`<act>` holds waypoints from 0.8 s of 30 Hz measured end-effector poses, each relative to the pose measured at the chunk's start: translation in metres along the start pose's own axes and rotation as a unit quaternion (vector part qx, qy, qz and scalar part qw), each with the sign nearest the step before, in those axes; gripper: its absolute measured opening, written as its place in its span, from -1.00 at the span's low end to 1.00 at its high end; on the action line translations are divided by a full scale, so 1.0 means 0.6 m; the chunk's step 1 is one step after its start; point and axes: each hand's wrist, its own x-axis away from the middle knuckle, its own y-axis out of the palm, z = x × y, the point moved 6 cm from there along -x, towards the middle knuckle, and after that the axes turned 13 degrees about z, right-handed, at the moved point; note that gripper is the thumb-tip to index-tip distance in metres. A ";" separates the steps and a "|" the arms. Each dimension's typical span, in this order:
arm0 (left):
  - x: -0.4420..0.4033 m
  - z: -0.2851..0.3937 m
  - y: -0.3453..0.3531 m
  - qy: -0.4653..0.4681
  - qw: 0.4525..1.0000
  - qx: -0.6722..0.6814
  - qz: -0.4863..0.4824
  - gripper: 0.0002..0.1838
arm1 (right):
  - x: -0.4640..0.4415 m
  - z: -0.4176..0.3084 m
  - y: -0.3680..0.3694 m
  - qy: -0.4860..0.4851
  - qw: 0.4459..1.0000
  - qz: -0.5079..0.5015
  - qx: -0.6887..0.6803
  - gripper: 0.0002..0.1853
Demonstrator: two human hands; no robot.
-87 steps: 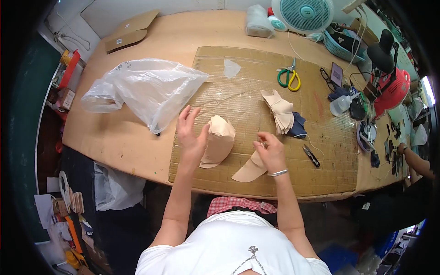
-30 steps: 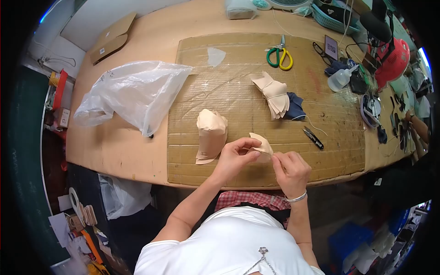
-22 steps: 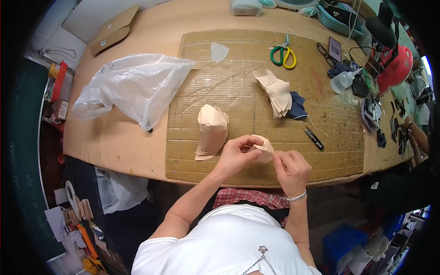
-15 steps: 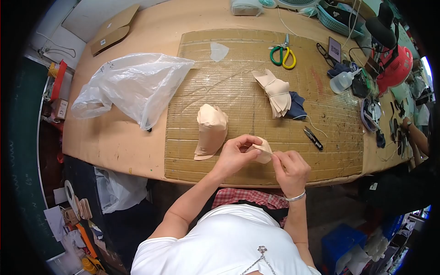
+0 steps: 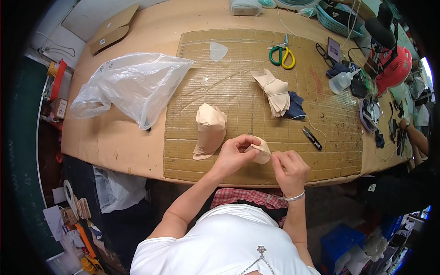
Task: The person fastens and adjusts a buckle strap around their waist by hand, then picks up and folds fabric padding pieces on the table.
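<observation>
A small curved piece of beige fabric [image 5: 262, 156] is pinched between the thumb and fingers of my left hand [image 5: 236, 157], above the front part of the cardboard mat [image 5: 197, 172]. Just right of it, my right hand [image 5: 291, 170] is closed in a pinch at the fabric's edge. Whatever lies between those right fingertips is too small to make out. To the left of my hands stands a stack of beige fabric pieces [image 5: 211, 130]. Beyond them lie a tied bundle of beige pieces [image 5: 276, 94] and dark blue cloth [image 5: 296, 106] with a pale thread.
Black thread snips [image 5: 312, 138] lie right of my hands. Green-and-yellow scissors [image 5: 283, 55] are farther back. A clear plastic bag [image 5: 137, 82] spreads across the left. A squeeze bottle [image 5: 341, 82] and a pink lamp [image 5: 395, 68] stand at right, near another person's arm [image 5: 416, 136].
</observation>
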 end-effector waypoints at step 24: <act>0.005 -0.002 0.009 -0.008 0.999 0.042 0.002 -0.67 | 0.002 -0.002 0.023 0.034 0.999 0.000 -0.017 -0.96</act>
